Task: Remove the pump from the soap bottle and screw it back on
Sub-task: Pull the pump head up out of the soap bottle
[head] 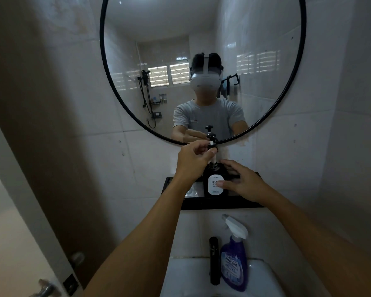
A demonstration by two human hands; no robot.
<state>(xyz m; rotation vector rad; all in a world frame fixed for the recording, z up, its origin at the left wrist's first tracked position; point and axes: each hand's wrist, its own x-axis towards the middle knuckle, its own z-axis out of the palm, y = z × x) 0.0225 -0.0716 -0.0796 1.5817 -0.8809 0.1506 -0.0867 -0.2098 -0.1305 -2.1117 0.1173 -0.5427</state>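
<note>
A black soap bottle [210, 174] with a white label stands upright on a black wall shelf [221, 203] under the mirror. Its black pump [212, 144] is raised above the bottle's threaded neck, and a white tube runs from the pump down into the neck. My left hand [193, 159] pinches the pump's collar from the left. My right hand [242, 183] wraps the bottle's right side, with the thumb across the label.
A round black-framed mirror [104, 61] hangs on the tiled wall above the shelf. Below stand a black faucet [214, 260] and a purple spray bottle [234, 264] on a white sink [180, 275]. A door with a metal handle [44, 289] is at the lower left.
</note>
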